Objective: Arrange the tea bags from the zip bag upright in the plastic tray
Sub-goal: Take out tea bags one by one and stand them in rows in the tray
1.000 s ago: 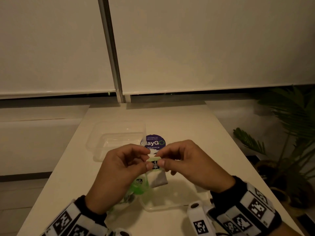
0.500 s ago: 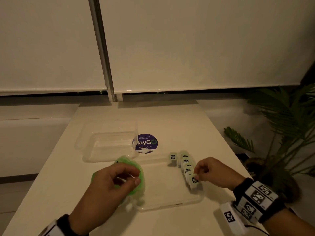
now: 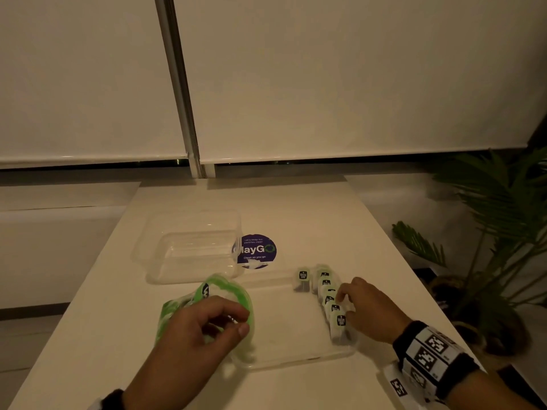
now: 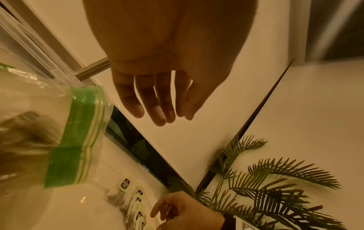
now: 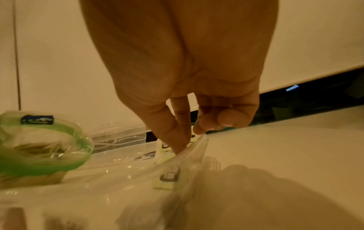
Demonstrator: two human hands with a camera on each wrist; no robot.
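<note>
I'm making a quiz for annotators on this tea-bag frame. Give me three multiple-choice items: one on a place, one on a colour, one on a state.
1. Where do the tea bags stand?
A. along the shallow tray's right side
B. in the deep clear container
C. on the round sticker

2. What colour is the zip bag's seal band?
A. red
B. green
C. blue

3. How is the zip bag's mouth?
A. sealed flat
B. knotted
C. open

Answers: 1 A, the row lines the right edge by the right hand. 2 B, green in every view. 3 C, the band gapes in a loop by the left hand.
</note>
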